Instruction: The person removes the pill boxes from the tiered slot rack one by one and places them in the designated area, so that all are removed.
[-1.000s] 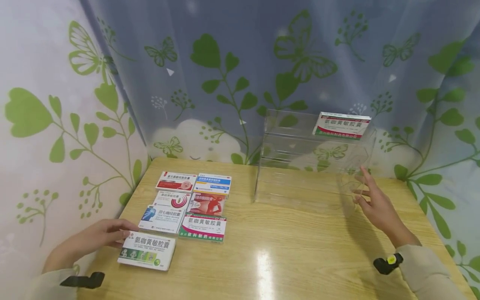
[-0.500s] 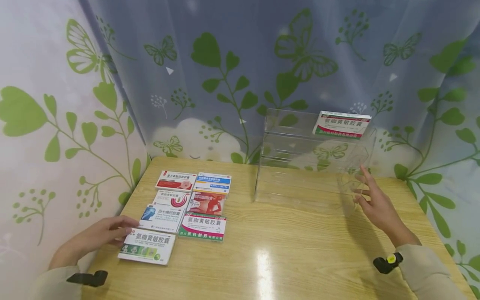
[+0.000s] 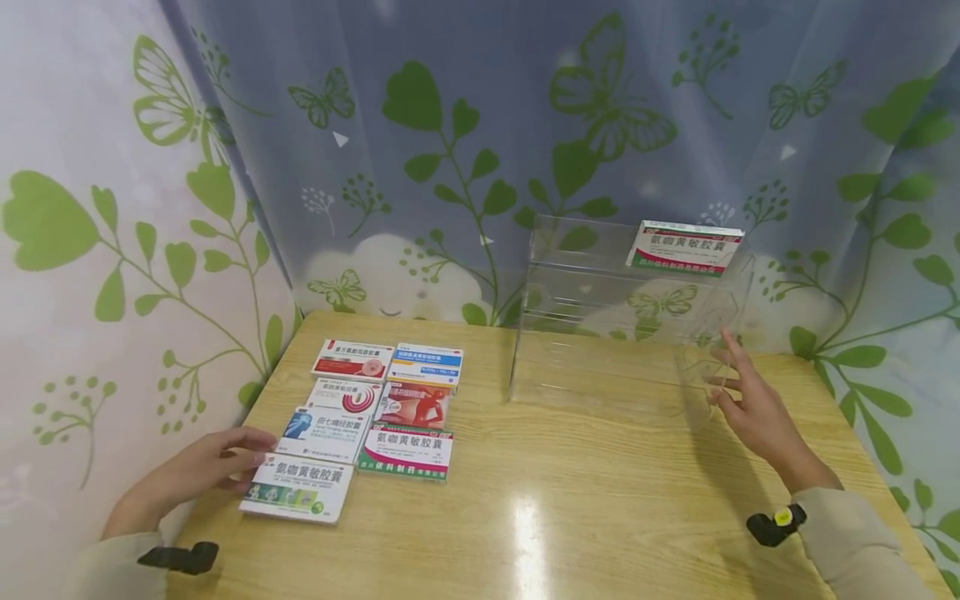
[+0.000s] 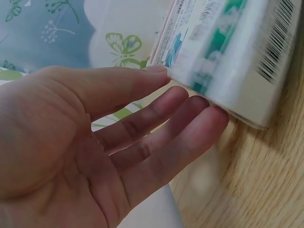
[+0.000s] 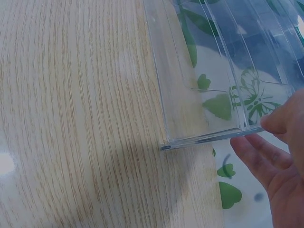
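My left hand (image 3: 191, 475) has its fingertips along the left edge of a white medicine box with a green picture strip (image 3: 296, 492). In the left wrist view the fingers (image 4: 190, 133) reach that edge nearly straight, and the box is blurred. My right hand (image 3: 757, 417) touches the right side of a clear acrylic tiered display rack (image 3: 592, 321) with extended fingers. The right wrist view has its fingertips (image 5: 242, 142) at the rack's side edge. One white, red and green medicine box (image 3: 686, 250) leans on the rack's top tier at the right end.
Flat boxes lie in two columns beyond the left hand: a blue-picture box (image 3: 327, 435), a green-and-magenta one (image 3: 406, 452), a red one (image 3: 416, 406), a blue-and-orange one (image 3: 426, 367) and others. A patterned curtain (image 3: 465, 150) stands behind the wooden table (image 3: 570, 500).
The left hand and the white box with the green strip have shifted slightly away from the person and right, closer to the blue-picture box. The right hand and the rack have stayed put.
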A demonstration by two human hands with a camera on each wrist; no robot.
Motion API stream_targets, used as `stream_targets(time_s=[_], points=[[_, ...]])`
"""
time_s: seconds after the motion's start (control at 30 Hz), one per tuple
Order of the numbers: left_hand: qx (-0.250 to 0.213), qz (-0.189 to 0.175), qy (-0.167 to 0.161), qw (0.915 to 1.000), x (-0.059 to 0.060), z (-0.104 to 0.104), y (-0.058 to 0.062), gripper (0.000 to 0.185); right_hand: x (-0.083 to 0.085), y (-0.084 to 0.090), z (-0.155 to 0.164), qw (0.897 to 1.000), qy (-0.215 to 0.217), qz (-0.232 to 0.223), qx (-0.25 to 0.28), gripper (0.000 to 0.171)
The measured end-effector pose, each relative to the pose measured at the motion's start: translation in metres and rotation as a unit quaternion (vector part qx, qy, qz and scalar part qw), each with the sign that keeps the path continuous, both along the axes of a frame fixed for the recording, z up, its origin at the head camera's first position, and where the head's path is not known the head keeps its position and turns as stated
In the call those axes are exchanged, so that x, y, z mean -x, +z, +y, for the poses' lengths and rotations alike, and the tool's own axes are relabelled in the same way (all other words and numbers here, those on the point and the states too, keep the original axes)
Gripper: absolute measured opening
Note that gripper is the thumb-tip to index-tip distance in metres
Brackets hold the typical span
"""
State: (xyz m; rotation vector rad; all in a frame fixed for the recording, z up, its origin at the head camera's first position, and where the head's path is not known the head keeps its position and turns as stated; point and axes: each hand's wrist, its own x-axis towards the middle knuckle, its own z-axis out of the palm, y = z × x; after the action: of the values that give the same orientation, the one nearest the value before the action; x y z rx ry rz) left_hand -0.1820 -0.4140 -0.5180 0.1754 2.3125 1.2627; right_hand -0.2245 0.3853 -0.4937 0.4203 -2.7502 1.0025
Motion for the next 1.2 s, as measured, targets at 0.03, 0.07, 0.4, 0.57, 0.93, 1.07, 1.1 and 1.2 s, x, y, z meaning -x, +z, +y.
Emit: stream_targets(time_s=[0.03, 0.07, 0.4, 0.57, 0.93, 1.07, 1.1, 1.2], points=[[-0.005, -0.003, 0.002, 1.0000, 0.000, 0.000, -0.001, 0.047, 0.000, 0.000, 0.000, 1.000, 0.001, 0.001, 0.001, 0.098], [-0.009, -0.007, 0.008, 0.9999, 0.001, 0.001, -0.001, 0.048, 0.000, 0.000, 0.000, 1.000, 0.000, 0.002, 0.001, 0.097], [0.063, -0.006, 0.051, 0.9966, 0.005, 0.010, -0.008, 0.075, 0.003, 0.001, 0.000, 1.000, 0.000, 0.004, 0.002, 0.097], [0.130, 0.064, 0.046, 0.9884, 0.009, 0.015, -0.002, 0.069, 0.004, -0.001, 0.000, 1.000, 0.002, 0.007, 0.007, 0.097], [0.162, 0.247, 0.013, 0.9554, 0.045, 0.063, 0.029, 0.039, 0.003, 0.000, 0.001, 1.000, 0.001, 0.004, -0.002, 0.099], [0.135, 0.285, -0.011, 0.9488, 0.067, 0.096, 0.053, 0.035, 0.002, -0.003, 0.001, 1.000, -0.001, 0.003, 0.003, 0.099], [0.127, 0.298, -0.018, 0.9459, 0.073, 0.105, 0.059, 0.034, 0.002, -0.003, 0.001, 1.000, -0.001, 0.003, 0.004, 0.098], [0.106, 0.332, -0.033, 0.9369, 0.092, 0.135, 0.078, 0.034, 0.002, -0.003, 0.001, 1.000, -0.001, 0.002, 0.004, 0.098]])
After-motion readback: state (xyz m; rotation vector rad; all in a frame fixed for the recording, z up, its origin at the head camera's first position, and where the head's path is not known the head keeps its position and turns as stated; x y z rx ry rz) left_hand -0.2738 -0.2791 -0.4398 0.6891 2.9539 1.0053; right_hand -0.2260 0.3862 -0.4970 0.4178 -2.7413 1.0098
